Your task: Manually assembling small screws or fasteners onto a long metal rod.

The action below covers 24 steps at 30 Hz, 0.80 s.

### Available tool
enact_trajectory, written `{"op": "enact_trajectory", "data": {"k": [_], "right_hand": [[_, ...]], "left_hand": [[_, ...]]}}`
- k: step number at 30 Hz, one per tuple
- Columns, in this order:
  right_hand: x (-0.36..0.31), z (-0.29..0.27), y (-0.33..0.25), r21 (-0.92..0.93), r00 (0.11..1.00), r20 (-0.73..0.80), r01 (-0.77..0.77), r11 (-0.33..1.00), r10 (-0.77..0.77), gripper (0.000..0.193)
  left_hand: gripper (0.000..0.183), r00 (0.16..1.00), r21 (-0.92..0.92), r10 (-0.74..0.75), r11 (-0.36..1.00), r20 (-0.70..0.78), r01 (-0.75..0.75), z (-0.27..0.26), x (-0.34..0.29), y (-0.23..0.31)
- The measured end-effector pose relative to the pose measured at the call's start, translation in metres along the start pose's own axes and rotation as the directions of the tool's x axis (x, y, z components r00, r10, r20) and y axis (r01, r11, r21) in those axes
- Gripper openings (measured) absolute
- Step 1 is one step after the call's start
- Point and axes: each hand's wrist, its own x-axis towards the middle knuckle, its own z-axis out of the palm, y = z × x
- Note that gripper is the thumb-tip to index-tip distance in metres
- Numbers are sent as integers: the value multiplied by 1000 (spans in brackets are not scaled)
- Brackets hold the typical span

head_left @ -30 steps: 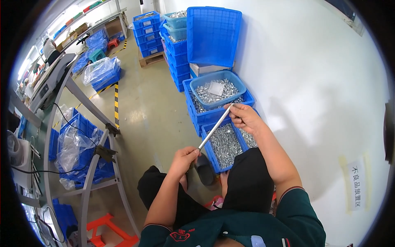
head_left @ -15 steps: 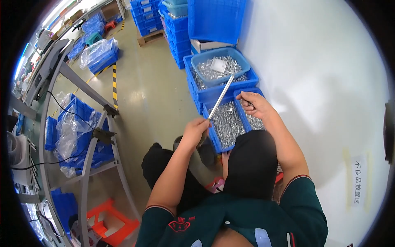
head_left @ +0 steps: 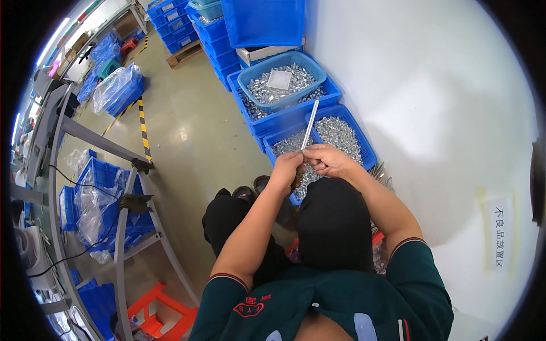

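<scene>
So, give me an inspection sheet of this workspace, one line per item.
Surface: floor, with yellow-black tape at left.
Things: silver rod, slanted; blue bin beyond it, filled with small metal parts.
Clutter: plastic wrap over bins at left.
Grips: left grip closed on the rod's near end; right grip beside it, hold unclear.
Cables: black cable at far left.
Surroundings: white wall at right, with a paper sign.

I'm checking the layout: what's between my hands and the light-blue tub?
The head view shows the silver rod, part of a nearer blue crate and the farther crate's front wall.
</scene>
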Motion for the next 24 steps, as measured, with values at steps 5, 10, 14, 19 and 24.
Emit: {"op": "enact_trajectory", "data": {"k": [5, 10, 14, 19, 24], "right_hand": [[8, -25, 11, 181, 993, -112, -21, 983, 42, 21], [27, -75, 30, 312, 972, -212, -33, 950, 104, 21], [35, -138, 26, 455, 907, -408, 107, 884, 100, 19], [46, -143, 24, 498, 817, -539, 114, 860, 204, 24], [49, -118, 9, 455, 914, -388, 77, 887, 120, 14]], "left_hand": [[18, 998, 86, -65, 994, -2, 65, -1, 11, -21], [19, 983, 233, -186, 955, 0, 181, -9, -3, -35], [19, 972, 239, -236, 944, 9, 227, 1, -23, -28], [22, 973, 253, -229, 942, 7, 220, -22, -34, -25], [21, 991, 201, -130, 972, 20, 124, -31, -39, -3]]}}
